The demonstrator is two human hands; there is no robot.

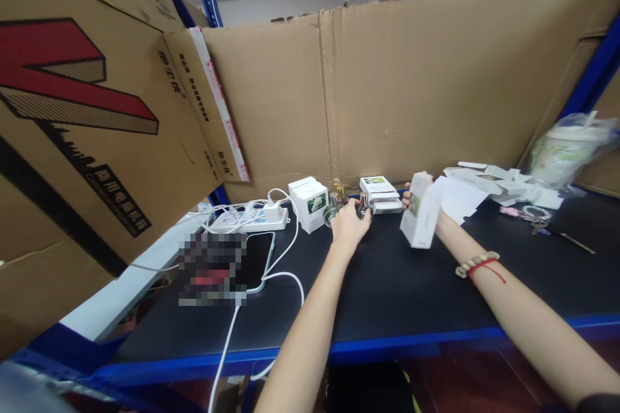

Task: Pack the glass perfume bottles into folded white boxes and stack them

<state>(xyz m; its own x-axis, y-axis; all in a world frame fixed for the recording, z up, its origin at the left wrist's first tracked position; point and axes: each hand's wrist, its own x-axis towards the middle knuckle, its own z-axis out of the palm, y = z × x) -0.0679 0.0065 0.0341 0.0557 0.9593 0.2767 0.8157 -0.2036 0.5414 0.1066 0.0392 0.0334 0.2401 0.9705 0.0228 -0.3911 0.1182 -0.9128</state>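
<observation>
My left hand [349,222] is over a group of small glass bottles, its fingers around a glass bottle [364,201] with a shiny cap; the fingers partly hide it. Just behind and left of that hand, gold-capped bottles [338,188] stand close together. My right hand [408,195] holds an upright, slightly tilted white carton [420,216] with a green picture on one side. The carton hides most of that hand's palm. Between my hands, farther back, lies a stack of flat white boxes [380,195]. Left of the bottles stands a white box [310,204] with a flower picture.
White cables run from a power strip [252,222] past a phone [259,261] on the black tabletop [378,297]. Unfolded white cartons [504,184], keys [537,226] and a bagged drink cup [569,151] are at the right. Cardboard walls [436,77] enclose the back and left.
</observation>
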